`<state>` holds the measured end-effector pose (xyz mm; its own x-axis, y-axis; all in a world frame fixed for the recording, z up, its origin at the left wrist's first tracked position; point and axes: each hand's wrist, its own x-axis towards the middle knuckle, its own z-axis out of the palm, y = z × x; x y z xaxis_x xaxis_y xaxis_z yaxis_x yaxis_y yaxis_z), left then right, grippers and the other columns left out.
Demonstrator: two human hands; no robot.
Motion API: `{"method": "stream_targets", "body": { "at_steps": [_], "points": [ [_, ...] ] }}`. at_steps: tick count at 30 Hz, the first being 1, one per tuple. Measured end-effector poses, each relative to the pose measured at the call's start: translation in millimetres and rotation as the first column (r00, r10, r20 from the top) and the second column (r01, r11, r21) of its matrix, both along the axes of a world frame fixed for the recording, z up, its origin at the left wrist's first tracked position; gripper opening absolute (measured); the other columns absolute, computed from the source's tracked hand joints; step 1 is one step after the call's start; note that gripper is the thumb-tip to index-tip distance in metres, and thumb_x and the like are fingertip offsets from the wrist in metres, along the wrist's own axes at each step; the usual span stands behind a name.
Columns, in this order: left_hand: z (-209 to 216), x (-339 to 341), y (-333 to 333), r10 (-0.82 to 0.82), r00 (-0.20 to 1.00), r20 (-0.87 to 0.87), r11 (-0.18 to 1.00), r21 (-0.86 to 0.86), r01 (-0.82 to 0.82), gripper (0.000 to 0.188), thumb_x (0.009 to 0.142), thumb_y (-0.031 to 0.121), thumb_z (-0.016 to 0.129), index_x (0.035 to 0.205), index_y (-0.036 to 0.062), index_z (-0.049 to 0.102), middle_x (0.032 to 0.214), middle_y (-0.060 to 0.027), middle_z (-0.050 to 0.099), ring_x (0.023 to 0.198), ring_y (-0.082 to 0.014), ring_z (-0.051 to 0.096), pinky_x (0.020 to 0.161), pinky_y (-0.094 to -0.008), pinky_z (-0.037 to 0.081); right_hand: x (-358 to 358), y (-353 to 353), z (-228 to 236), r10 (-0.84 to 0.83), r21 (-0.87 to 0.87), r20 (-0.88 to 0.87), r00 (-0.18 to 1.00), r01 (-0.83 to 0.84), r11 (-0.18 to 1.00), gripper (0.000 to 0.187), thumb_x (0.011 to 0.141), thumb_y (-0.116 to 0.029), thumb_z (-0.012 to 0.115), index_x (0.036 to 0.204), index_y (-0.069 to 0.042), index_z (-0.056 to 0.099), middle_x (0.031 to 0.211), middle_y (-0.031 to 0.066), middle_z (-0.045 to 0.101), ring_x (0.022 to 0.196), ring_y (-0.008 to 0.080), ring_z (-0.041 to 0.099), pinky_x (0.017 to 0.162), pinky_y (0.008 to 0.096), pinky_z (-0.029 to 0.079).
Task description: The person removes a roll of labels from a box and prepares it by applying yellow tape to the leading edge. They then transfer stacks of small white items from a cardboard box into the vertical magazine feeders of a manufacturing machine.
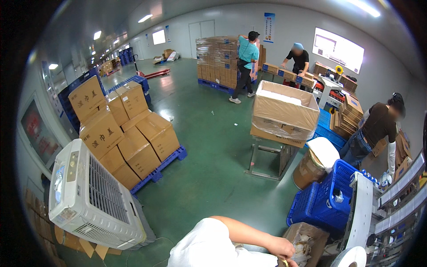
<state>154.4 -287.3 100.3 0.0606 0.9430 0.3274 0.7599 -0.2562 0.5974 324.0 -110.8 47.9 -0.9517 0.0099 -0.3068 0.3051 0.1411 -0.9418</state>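
Note:
My left arm, in a white sleeve, reaches across the lower edge toward the right. At its end my left hand (281, 249) is closed, its fingers bent down over something small, dark and yellowish that I cannot make out at the picture's edge. Just beyond the hand stands an open carton (321, 238) with crumpled whitish scraps inside. A white roll (351, 258) lies to the right of it, beside the machine with long pale rails (360, 213). My right hand is out of view.
Blue crates (340, 187) and a brown drum (308, 169) stand right. A big lined carton (284, 113) rests on a metal stand. Left are a white air cooler (95, 196) and stacked cartons (138, 151) on a blue pallet. Three people work farther off near a wrapped pallet load (217, 62).

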Motion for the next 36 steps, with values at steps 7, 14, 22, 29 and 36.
{"method": "stream_targets", "body": {
  "at_steps": [7, 14, 22, 29, 36],
  "points": [
    [4.6, 12.8, -7.8, 0.011, 1.0, 0.002, 0.999, -0.05, -0.011, 0.019, 0.08, 0.018, 0.061, 0.088, 0.0027, 0.053, 0.096, -0.0123, 0.051, 0.098, -0.0294, 0.051, 0.077, -0.0398, 0.046, 7.0, -0.1, 2.5, 0.012, 0.04, -0.018, 1.0, -0.012, 0.999, 0.021, 0.091, -0.008, 0.059, 0.111, 0.001, 0.059, 0.104, 0.0061, 0.063, 0.09, 0.0123, 0.056, 0.078, 0.0243, 0.045],
    [12.5, 25.3, -9.6, 0.084, 0.984, 0.156, 0.992, 0.082, -0.098, 0.021, 0.082, 0.015, 0.059, 0.097, 0.0025, 0.053, 0.101, -0.0127, 0.052, 0.1, -0.0293, 0.051, 0.077, -0.0396, 0.046, 13.5, 2.4, -10.1, -0.071, -0.026, -0.161, 0.984, 0.068, 0.997, 0.027, 0.093, -0.009, 0.057, 0.119, -0.001, 0.055, 0.106, 0.0061, 0.062, 0.091, 0.0113, 0.057, 0.079, 0.0228, 0.045],
    [6.7, 26.7, -5.5, 0.024, 0.983, 0.181, 0.984, 0.17, -0.055, 0.014, 0.081, 0.011, 0.061, 0.093, 0.0047, 0.058, 0.087, -0.01, 0.06, 0.086, -0.0311, 0.057, 0.075, -0.0403, 0.047, 14.0, 7.0, 0.0, -0.005, 0.098, -0.084, 0.996, 0.014, 0.995, 0.026, 0.093, -0.014, 0.057, 0.116, -0.001, 0.057, 0.1, 0.0051, 0.063, 0.085, 0.0098, 0.056, 0.073, 0.0219, 0.046],
    [3.1, 26.9, -3.2, 0.026, 0.976, 0.217, 0.98, 0.189, -0.068, 0.013, 0.079, 0.008, 0.062, 0.092, 0.0049, 0.059, 0.087, -0.0094, 0.061, 0.086, -0.0304, 0.058, 0.075, -0.0401, 0.047, 14.0, 6.6, 15.7, 0.017, 0.135, -0.005, 1.0, -0.016, 0.991, 0.029, 0.091, -0.017, 0.061, 0.115, -0.001, 0.057, 0.093, 0.0044, 0.062, 0.08, 0.01, 0.055, 0.068, 0.0239, 0.046],
    [-0.6, 24.6, 1.9, 0.052, 0.978, 0.201, 0.989, 0.129, -0.079, 0.011, 0.079, 0.01, 0.061, 0.088, 0.0054, 0.06, 0.085, -0.0104, 0.063, 0.086, -0.0311, 0.058, 0.074, -0.0403, 0.048, 15.1, 11.3, 13.9, 0.034, 0.118, 0.003, 0.999, -0.034, 0.992, 0.034, 0.09, -0.016, 0.062, 0.119, 0.0, 0.055, 0.099, 0.0063, 0.061, 0.083, 0.0113, 0.056, 0.07, 0.0251, 0.046]
  ]
}}
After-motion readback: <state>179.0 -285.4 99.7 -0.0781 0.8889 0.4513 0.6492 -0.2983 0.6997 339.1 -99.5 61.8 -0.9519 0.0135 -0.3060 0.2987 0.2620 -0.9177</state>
